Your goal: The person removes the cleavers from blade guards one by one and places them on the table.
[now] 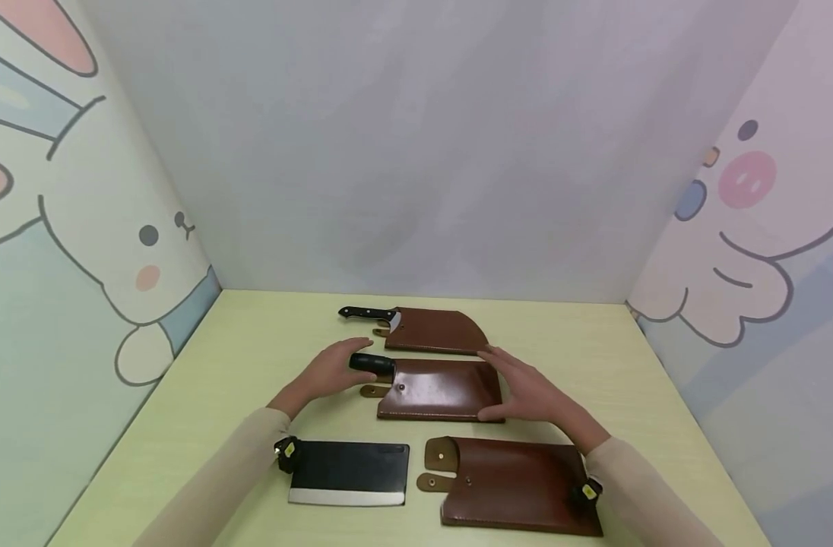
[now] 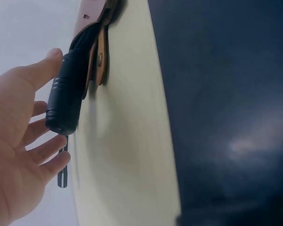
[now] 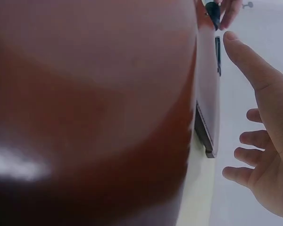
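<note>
A cleaver with a black handle (image 1: 372, 364) lies in a brown leather sheath (image 1: 447, 389) in the middle of the table. My left hand (image 1: 336, 368) is spread around that handle, thumb on the near side and fingers on the far side, without gripping it. In the left wrist view the thumb tip is close to the handle (image 2: 66, 92); whether it touches cannot be told. At the sheath's right end my right hand (image 1: 526, 386) is held with fingers apart. The right wrist view shows this hand (image 3: 269, 127) with nothing in its grasp.
Behind lies a second sheathed knife with a black riveted handle (image 1: 367, 313). Nearer me are a bare dark cleaver blade (image 1: 351, 467), its handle hidden by my left wrist, and a larger brown sheath (image 1: 519, 482) under my right wrist. Cartoon-printed walls enclose the pale table (image 1: 252, 334).
</note>
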A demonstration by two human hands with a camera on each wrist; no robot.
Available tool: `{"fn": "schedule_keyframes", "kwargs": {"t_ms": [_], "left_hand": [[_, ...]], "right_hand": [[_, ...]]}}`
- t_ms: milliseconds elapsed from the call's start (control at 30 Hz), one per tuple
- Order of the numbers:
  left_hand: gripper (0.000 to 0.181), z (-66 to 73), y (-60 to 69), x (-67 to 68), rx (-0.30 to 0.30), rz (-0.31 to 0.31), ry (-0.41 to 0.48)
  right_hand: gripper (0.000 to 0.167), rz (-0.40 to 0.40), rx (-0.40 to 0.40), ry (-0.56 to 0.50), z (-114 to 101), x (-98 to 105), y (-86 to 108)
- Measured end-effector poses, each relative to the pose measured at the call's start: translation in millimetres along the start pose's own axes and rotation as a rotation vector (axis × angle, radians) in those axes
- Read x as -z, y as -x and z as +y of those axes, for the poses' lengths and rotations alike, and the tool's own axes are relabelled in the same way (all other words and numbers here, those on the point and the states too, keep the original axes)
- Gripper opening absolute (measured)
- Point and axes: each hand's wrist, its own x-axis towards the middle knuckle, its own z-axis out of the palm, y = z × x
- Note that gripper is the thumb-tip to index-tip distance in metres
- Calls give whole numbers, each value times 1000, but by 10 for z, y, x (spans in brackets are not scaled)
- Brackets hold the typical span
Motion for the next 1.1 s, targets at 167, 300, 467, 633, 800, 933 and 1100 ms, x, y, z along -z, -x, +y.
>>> {"fn": "schedule_keyframes", "kwargs": {"t_ms": [167,300,467,633,800,933,1100], "left_hand": [[73,-17,-86,-42,16,-34,11],[72,-25,-134,-80,33,-64,7],[61,-38,-197,-131,5,-65,-7],[49,-55,-254,-181,-36,-51,-5],[43,-82,-267,-189,-54,-49,-4],[40,-94,-275,-175,-68,-44,-13],[39,-82,-296,-159,-83,-52,-18]], "right_hand": [[115,-49,-3,-14,23,-72,-96],[118,-76,-17,5,27,-131,-144],[122,-99,-8,19,24,-159,-163],[124,-127,2,23,9,-150,-169],[127,-157,15,77,24,-159,-178],[124,-143,21,77,30,-152,-197],[119,-137,13,84,32,-139,-212]]}}
